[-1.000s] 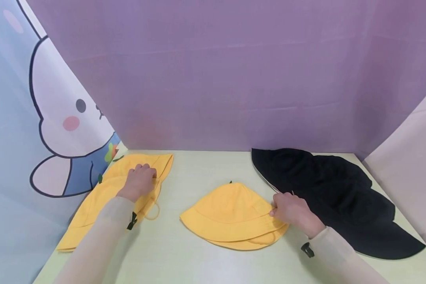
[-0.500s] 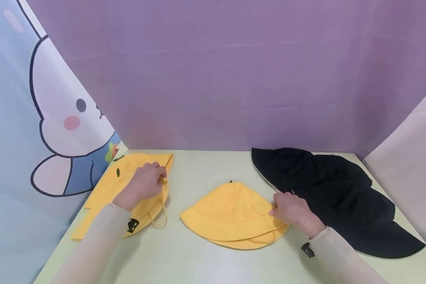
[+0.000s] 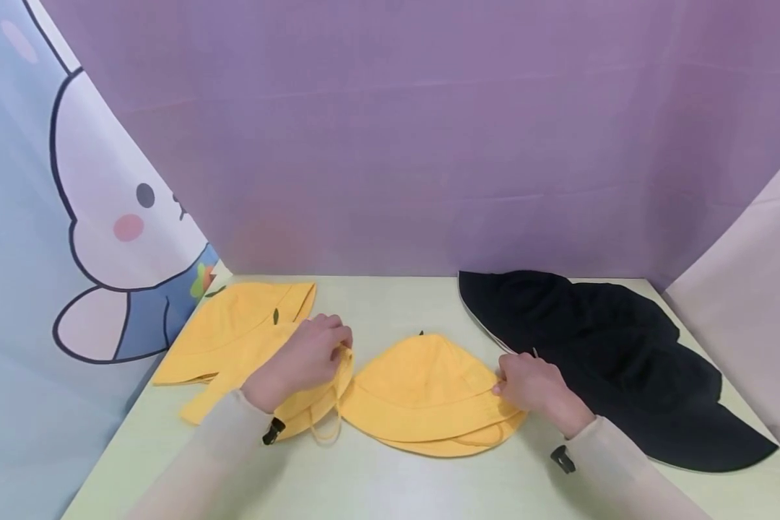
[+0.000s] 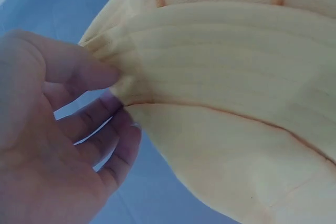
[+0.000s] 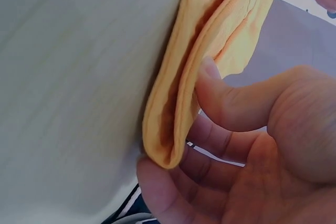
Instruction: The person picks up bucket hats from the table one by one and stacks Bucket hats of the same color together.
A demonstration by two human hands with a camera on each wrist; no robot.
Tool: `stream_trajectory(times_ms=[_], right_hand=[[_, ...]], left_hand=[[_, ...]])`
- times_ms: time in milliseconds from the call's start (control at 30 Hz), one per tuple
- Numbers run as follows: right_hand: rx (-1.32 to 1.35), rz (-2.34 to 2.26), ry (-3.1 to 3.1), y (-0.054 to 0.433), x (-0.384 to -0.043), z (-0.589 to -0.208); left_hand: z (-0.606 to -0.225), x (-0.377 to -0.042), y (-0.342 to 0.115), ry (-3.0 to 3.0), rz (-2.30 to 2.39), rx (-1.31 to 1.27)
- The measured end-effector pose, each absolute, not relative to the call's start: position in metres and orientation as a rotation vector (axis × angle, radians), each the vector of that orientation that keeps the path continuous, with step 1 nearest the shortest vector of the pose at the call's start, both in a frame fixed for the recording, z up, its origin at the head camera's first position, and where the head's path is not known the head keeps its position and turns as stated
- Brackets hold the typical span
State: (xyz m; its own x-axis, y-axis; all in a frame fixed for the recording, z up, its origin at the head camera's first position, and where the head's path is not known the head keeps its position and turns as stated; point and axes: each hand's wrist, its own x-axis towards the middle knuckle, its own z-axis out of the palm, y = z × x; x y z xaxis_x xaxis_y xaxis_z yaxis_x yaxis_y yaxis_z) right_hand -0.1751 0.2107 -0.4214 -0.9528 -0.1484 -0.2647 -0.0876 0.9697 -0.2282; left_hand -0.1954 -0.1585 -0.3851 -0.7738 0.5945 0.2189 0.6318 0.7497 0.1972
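My left hand (image 3: 305, 357) pinches the edge of a yellow bucket hat (image 3: 250, 357) between thumb and fingers. In the left wrist view the stitched inner side of this hat (image 4: 226, 66) faces the camera, and a thin cord dangles from it in the head view. A second yellow bucket hat (image 3: 425, 393) lies folded flat in the middle of the table. My right hand (image 3: 536, 386) holds its right end, thumb on top and fingers beneath the doubled brim (image 5: 184, 93). The held hat's right edge overlaps the middle hat's left tip in the head view.
Another yellow hat (image 3: 234, 310) lies at the back left, partly behind the lifted one. Several black hats (image 3: 598, 354) overlap along the right side, close beyond my right hand. A purple cloth (image 3: 390, 137) hangs at the table's (image 3: 377, 307) back edge.
My left hand has drawn its yellow hat rightward off the other yellow hat at the left, up to the middle hat. My right hand stays in place on the middle hat.
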Motion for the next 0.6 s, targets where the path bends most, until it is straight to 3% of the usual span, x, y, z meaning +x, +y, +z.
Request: stream_trajectory(times_ms=[600], right_hand=[[-0.233,-0.291,2.880,0.209,-0.172,-0.420]], left_hand=[[-0.420,-0.173,-0.106,-2.933,-0.186,-1.145]])
